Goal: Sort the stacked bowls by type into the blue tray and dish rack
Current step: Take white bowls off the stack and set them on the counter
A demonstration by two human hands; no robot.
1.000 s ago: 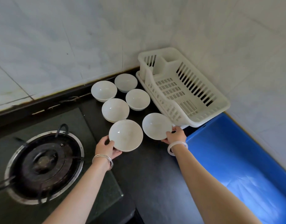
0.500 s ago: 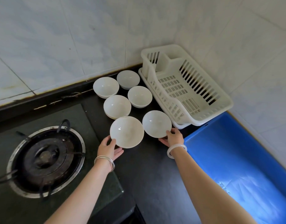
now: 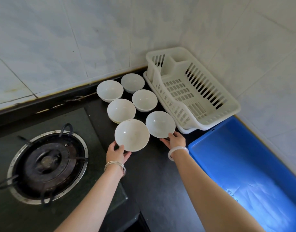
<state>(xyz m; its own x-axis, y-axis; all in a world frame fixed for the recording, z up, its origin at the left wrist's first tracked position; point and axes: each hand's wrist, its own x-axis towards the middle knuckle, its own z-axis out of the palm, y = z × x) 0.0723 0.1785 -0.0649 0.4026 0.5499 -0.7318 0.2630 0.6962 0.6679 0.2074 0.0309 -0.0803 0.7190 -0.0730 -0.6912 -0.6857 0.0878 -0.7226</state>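
Left hand grips the left front bowl at its near rim, right hand the right front bowl.

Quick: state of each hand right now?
Left hand: grips the near-left round white bowl by its rim.
Right hand: grips the near-right round white bowl by its rim.

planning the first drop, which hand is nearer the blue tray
Right. The right hand holds the front-right bowl just beside the blue tray's far corner; the left hand holds the front-left bowl farther off, toward the burner.
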